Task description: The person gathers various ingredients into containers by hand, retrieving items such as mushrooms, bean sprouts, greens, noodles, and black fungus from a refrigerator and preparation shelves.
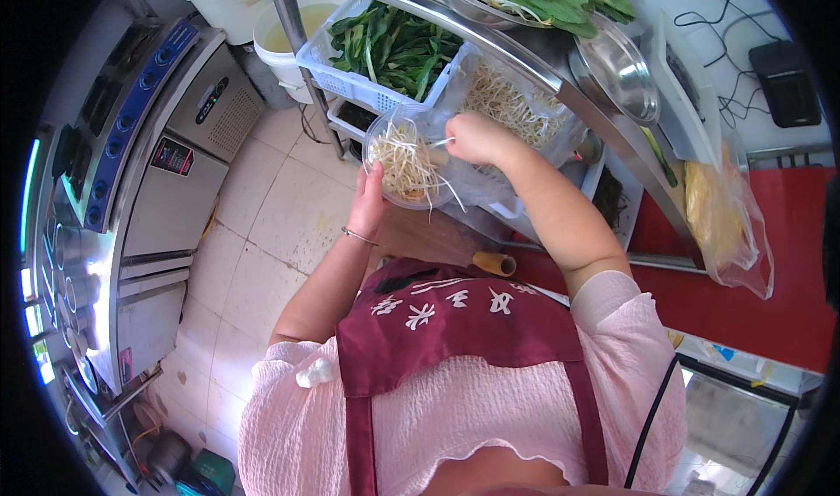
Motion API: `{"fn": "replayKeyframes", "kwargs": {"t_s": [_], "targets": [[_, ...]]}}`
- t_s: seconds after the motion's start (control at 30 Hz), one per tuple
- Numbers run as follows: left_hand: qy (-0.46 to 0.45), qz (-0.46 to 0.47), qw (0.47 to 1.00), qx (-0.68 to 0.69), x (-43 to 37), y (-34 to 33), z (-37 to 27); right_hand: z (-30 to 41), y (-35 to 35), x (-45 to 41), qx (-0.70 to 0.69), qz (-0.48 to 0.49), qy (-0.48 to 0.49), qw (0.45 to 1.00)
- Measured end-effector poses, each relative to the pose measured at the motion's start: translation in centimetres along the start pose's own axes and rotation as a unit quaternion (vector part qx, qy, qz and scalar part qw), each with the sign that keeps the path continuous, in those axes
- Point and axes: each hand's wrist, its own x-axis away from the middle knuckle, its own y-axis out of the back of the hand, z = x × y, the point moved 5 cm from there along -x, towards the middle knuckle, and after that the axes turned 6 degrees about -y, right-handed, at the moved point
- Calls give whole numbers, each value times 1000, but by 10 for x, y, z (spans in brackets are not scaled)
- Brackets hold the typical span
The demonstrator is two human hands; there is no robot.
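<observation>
My left hand (369, 202) grips the near left side of a round clear plastic bowl (390, 197), thumb over the rim. Pale bean sprouts (405, 158) heap up in it, and a few trail over the near edge. Right of the bowl, my right hand (478, 138) is closed, with a white sprout (442, 142) sticking out from the fingers towards the bowl. Its palm side is hidden. Behind that hand, more bean sprouts (505, 99) fill an open clear plastic bag (464, 180) on the lower shelf.
A white plastic basket (351, 79) of leafy greens (397, 46) stands behind the bowl. The steel shelf edge (459, 30) runs above the bag. Overhead are greens (558, 0) and metal bowls (620, 69). A steel counter fridge (170, 187) is left; white buckets (279, 60) stand behind.
</observation>
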Motion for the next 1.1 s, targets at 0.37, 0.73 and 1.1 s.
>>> {"fn": "replayKeyframes", "kwargs": {"t_s": [0.37, 0.73, 1.1], "targets": [[2, 1, 999, 40, -3, 34, 2, 53, 11, 3, -3, -41, 66, 997], [-17, -62, 993, 96, 34, 79, -24, 58, 42, -164, 225, -298, 149, 916], [-14, -69, 988, 141, 48, 99, -31, 49, 55, -216, 78, -227, 191, 952]]}}
